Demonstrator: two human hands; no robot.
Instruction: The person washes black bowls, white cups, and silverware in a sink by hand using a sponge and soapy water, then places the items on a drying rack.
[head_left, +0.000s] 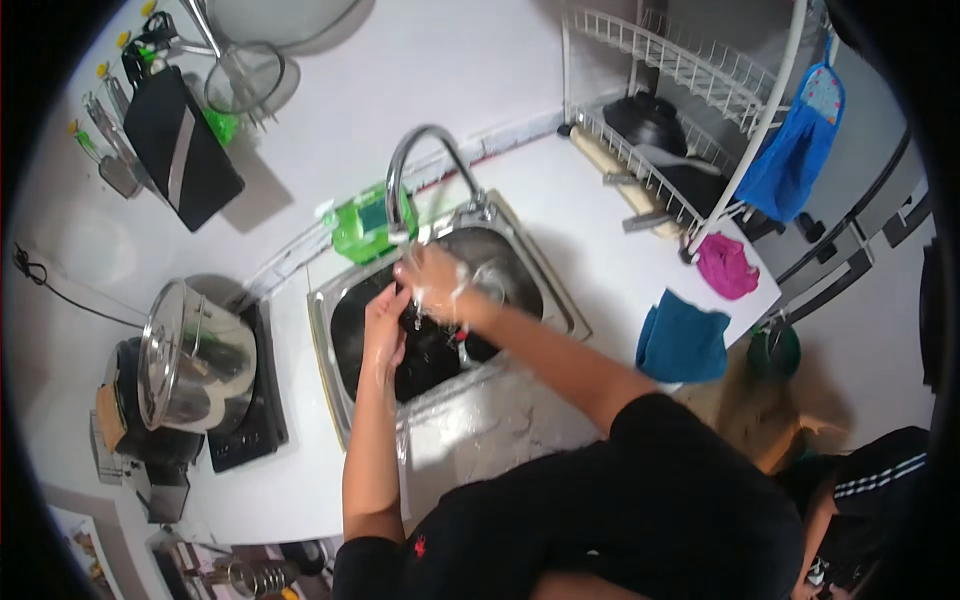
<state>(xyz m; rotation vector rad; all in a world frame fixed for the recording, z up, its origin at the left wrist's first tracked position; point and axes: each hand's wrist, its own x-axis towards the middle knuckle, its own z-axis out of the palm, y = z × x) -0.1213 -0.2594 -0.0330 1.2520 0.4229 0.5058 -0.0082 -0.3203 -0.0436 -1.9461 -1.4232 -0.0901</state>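
My left hand (386, 319) is over the left part of a stainless steel sink (559, 319), its thumb and fingers pinched on the edge of a dark item whose kind I cannot tell. Close beside it, wet and blurred, my right hand (431, 281) is under the mouth of a curved chrome faucet (395, 172). Whether the right hand grips anything is hidden by its back. Below both hands, a black thing (431, 367) lies in the basin. A round, shiny thing (489, 283), perhaps a glass or strainer, sits behind my right wrist.
A green plastic container (360, 225) stands behind the sink. At left, a large steel pot (202, 360) sits on a black cooktop (247, 446). Right of the sink are a white dish rack (637, 161), a teal cloth (686, 337) and a magenta cloth (727, 266). Another person (874, 487) is at lower right.
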